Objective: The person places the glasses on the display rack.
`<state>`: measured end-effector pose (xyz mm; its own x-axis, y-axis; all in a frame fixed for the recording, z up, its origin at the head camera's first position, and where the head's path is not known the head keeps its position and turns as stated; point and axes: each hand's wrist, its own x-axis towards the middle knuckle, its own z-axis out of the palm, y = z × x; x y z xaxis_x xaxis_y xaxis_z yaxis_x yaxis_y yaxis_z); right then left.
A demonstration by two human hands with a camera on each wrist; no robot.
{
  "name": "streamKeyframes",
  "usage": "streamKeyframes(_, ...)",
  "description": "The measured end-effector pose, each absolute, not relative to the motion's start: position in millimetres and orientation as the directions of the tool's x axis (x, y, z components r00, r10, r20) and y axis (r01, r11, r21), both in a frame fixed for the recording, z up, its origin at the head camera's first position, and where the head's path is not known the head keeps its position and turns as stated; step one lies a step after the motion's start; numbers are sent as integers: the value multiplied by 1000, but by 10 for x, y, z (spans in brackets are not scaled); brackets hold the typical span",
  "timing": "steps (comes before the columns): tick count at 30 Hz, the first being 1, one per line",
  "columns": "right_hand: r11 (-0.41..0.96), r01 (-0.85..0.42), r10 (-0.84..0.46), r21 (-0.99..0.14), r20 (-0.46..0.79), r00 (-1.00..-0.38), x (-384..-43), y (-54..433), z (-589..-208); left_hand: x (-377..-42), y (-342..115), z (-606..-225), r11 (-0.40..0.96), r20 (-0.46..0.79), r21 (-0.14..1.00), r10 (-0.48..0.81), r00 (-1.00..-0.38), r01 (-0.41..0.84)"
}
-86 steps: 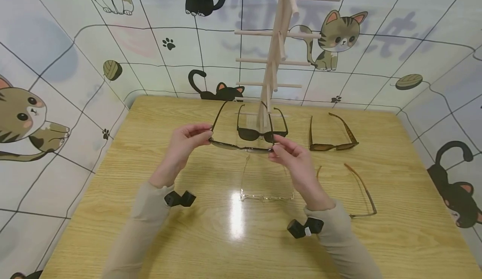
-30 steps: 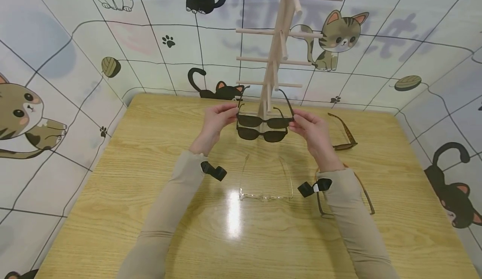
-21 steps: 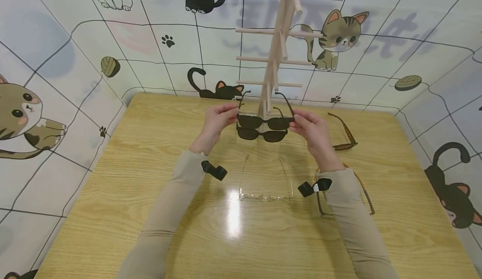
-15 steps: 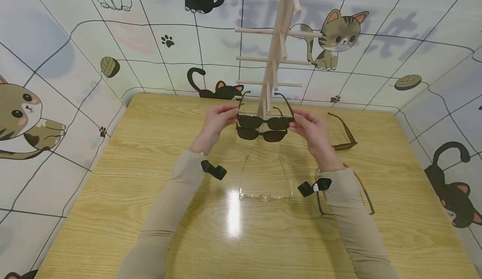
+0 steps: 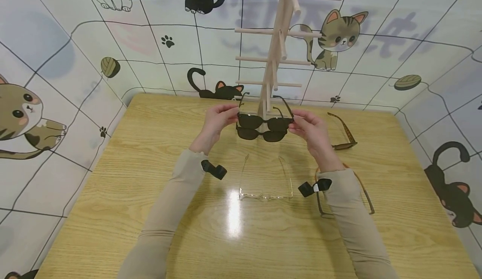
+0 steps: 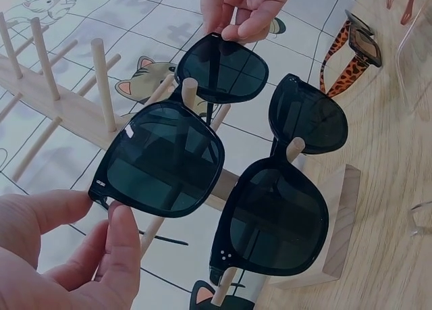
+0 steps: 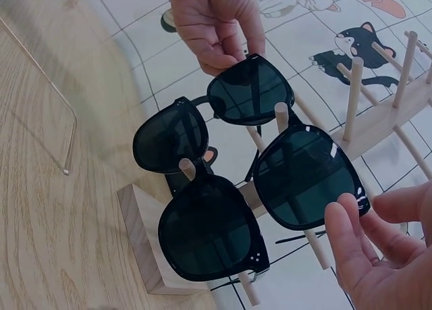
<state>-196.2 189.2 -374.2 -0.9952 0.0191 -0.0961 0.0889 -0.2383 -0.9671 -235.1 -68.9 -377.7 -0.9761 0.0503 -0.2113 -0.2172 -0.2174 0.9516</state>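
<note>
A pair of black sunglasses (image 5: 250,121) with dark green lenses spans both hands at a wooden display stand (image 5: 272,67). My left hand (image 5: 216,126) pinches its left hinge corner between thumb and fingers. At the opposite corner, my right hand (image 5: 312,132) pinches the frame the same way. The temples point back past the post. In the left wrist view, a peg end (image 6: 190,90) shows at the bridge. Directly below sits a second pair of black sunglasses (image 6: 277,222), its bridge at a lower peg (image 6: 295,146), close above the stand's base (image 6: 331,236).
Gold-rimmed glasses (image 5: 260,196) lie open on the wooden table (image 5: 169,124). Tortoiseshell sunglasses (image 5: 344,146) lie at the right, partly behind my right hand. Brown-templed glasses (image 5: 367,193) are partly covered by my right sleeve. More pegs (image 5: 260,31) stick out higher up the stand.
Both hands have carried the sunglasses from over the table back to the stand, above the lower pair. In the last half second the temple tips have dipped slightly; the hands barely move.
</note>
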Motion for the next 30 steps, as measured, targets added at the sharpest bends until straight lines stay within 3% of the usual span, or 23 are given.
streamKeyframes(21, -140, 57, 29, -989, -61, -998, -1564, 1904, -3817, -2082, -933, -3887, -80, -92, 992, 70, -993, -98)
streamKeyframes(30, -41, 31, -25, -999, -30, -999, -1305, 1846, -3961, -1841, -1031, -3990, 8, -130, 991, 141, -981, -130)
